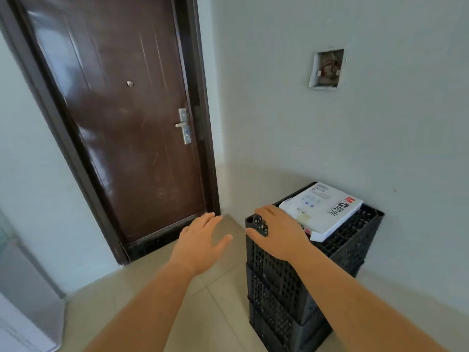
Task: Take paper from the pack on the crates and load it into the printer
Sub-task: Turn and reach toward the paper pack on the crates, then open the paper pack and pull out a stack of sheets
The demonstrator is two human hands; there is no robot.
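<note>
Both bare forearms reached forward from the bottom of the view, palms down. The left hand (200,237) hung in the air above the tiled floor (157,301), to the left of the crates (291,283) and apart from them. Its fingers were spread and slightly curled and pointed toward the foot of the brown door (121,118), with the thumb splayed out to the right; it was empty and touched nothing.

The right hand (279,232) lay over the near left corner of the top crate, wrist raised a little and forearm slanting in from the lower right. Its fingers were loosely extended toward the pack of paper (327,209), the fingertips at or just short of the pack's near end; whether they touched the wrapper could not be told. The thumb sat beside the crate's corner post. That hand too was unclenched and gripped nothing.

The pack, white with printed markings, rested flat on top of the stack of black perforated crates, turned askew to the crate's edges. The stack stood against the pale wall (355,135), just right of the door frame. A square recess (327,69) with wiring showed higher in that wall.
</note>
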